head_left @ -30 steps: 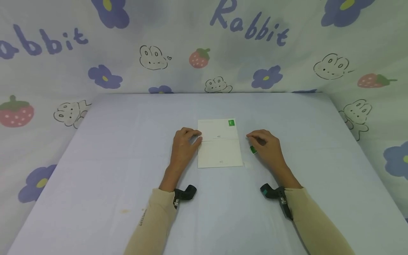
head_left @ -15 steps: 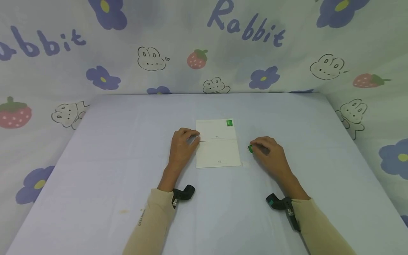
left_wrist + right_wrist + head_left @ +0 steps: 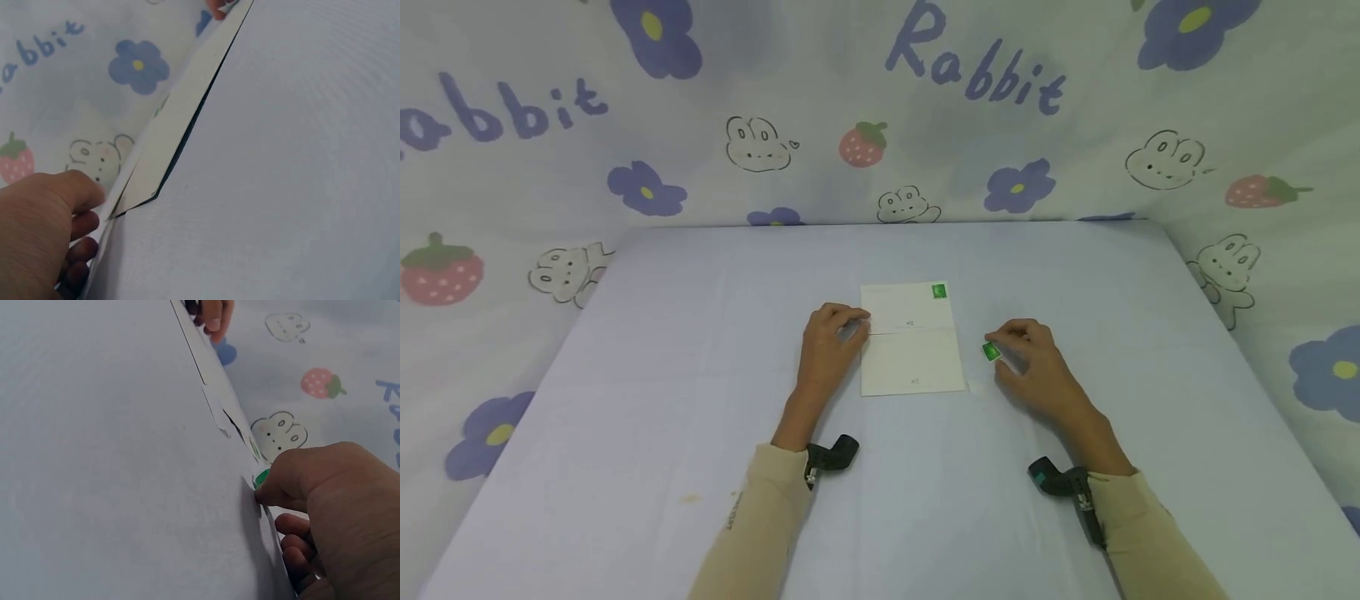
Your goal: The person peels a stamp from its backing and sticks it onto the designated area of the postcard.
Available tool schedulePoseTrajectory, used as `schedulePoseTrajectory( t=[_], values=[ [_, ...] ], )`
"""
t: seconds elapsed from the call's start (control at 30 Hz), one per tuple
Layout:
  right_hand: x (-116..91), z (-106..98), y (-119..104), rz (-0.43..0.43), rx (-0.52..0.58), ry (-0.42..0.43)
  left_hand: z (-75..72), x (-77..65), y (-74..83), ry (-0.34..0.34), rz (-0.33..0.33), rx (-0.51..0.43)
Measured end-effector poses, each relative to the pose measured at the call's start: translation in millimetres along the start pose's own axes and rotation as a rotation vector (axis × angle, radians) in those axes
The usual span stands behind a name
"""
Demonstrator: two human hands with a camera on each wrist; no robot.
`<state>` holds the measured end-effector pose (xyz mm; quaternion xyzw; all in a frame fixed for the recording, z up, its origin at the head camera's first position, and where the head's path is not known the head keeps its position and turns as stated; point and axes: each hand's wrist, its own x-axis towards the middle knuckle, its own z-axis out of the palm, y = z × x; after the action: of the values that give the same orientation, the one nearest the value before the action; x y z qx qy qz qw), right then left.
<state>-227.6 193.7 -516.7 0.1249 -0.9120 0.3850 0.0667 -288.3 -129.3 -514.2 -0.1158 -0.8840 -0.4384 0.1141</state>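
A white sheet of card (image 3: 910, 362), with a line across its middle, lies on the table in the head view. A small green stamp (image 3: 939, 291) is at its top right corner. My left hand (image 3: 831, 343) rests at the card's left edge, index finger and thumb tips right at the rim. To the right of the card, a second green stamp (image 3: 991, 351) lies tilted like a diamond. My right hand (image 3: 1037, 367) is over it, index fingertip at its upper corner and thumb tip near its lower one. In the right wrist view that stamp (image 3: 262, 478) shows partly behind the thumb.
A white cloth (image 3: 700, 400) covers the table. Beside the card's lower right corner lies a small pale, see-through piece (image 3: 976, 387). A curtain (image 3: 820, 75) printed with rabbits, flowers and strawberries stands behind and at both sides.
My right hand has drawn back slightly towards me, then spread thumb and index finger about the loose stamp, which shows more fully. My left hand has stayed at the card's edge.
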Motion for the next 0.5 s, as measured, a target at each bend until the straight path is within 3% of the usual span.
schedulePoseTrajectory(
  t=[0.3, 0.5],
  values=[
    [-1.2, 1.9, 1.3, 0.041, 0.003, 0.046, -1.9, -5.4, 1.1, 0.059, 0.015, -0.070],
    [-2.9, -0.1, 2.8, 0.006, 0.039, 0.105, 0.7, -8.6, 1.9, 0.078, 0.031, -0.116]
  ],
)
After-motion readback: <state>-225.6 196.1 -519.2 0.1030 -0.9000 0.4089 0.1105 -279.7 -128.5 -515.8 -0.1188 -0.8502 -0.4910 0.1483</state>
